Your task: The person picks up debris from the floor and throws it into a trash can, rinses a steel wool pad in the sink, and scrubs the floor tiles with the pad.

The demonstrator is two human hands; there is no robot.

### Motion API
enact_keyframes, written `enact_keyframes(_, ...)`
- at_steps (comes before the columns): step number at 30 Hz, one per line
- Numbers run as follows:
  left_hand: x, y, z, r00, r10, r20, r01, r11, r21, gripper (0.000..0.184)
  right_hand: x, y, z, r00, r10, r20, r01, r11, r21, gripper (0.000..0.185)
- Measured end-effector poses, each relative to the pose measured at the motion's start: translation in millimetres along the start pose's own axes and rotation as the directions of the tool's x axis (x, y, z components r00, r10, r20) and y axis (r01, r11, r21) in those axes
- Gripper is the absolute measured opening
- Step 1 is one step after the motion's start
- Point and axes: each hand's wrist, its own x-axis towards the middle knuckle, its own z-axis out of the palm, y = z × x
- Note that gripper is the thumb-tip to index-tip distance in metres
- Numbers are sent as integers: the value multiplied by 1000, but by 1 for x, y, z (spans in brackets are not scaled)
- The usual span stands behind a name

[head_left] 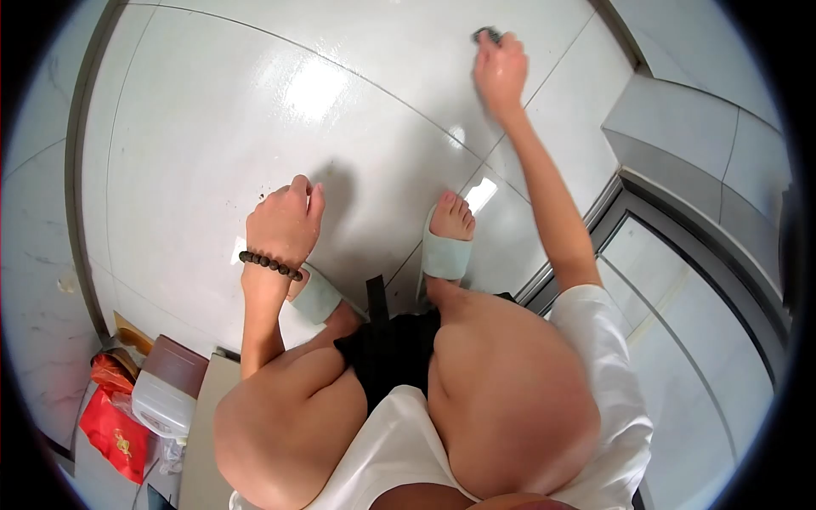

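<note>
Grip right (501,75): clutching dark wad (487,35) | left grip (283,223): unclear | red bag (106,425): gold emblem (124,444)

My feed is bright; white glare sits on the glossy floor (195,187), shadows are soft, and edges curve into black.

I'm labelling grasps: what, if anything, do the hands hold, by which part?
The right hand holds a small dark object by its near side; nothing shows in the left hand.
</note>
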Motion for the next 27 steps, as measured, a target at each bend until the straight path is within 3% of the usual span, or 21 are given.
enact_keyframes(1, 0, 0, 0, 1000, -11, 16, 10, 1000, 14, 36, -7, -24, -4, 999, -26, 27, 26, 1000, 10, 24)
enact_keyframes(5, 4, -3, 3, 999, -20, 35, 18, 999, 42, 37, -72, -124, -27, 953, -281, 109, 223, 900, 374, 26)
enact_keyframes(7, 6, -3, 1, 999, -25, 28, 24, 999, 44, 37, -99, -146, -34, 934, -349, 70, 292, 863, 412, 30)
enact_keyframes(12, 6, -3, 3, 999, 11, -47, -9, 999, 54, 36, -89, -98, -43, 939, -300, 166, 216, 895, 390, 31)
enact_keyframes(14, 6, -3, 5, 999, 15, -35, -13, 998, 62, 36, -62, -56, -32, 968, -193, 162, 164, 970, 180, 34)
enact_keyframes(17, 5, -2, 6, 1000, 17, -21, -16, 998, 61, 36, -22, -3, -25, 995, -9, 95, -3, 992, 123, 27)
enact_keyframes(19, 5, 2, 5, 1000, -10, 20, 9, 999, 46, 37, -16, 6, -24, 996, 11, 87, -21, 994, 111, 29)
enact_keyframes(22, 6, 5, 5, 997, -41, 66, 39, 999, 38, 38, -35, -23, -32, 989, -81, 127, 66, 991, 119, 30)
enact_keyframes(25, 7, 5, 4, 998, -34, 58, 31, 998, 48, 38, -85, -82, -45, 955, -241, 171, 175, 928, 330, 30)
enact_keyframes(27, 7, 6, 4, 998, -24, 54, 21, 998, 57, 38, -112, -114, -54, 943, -267, 200, 181, 913, 366, 32)
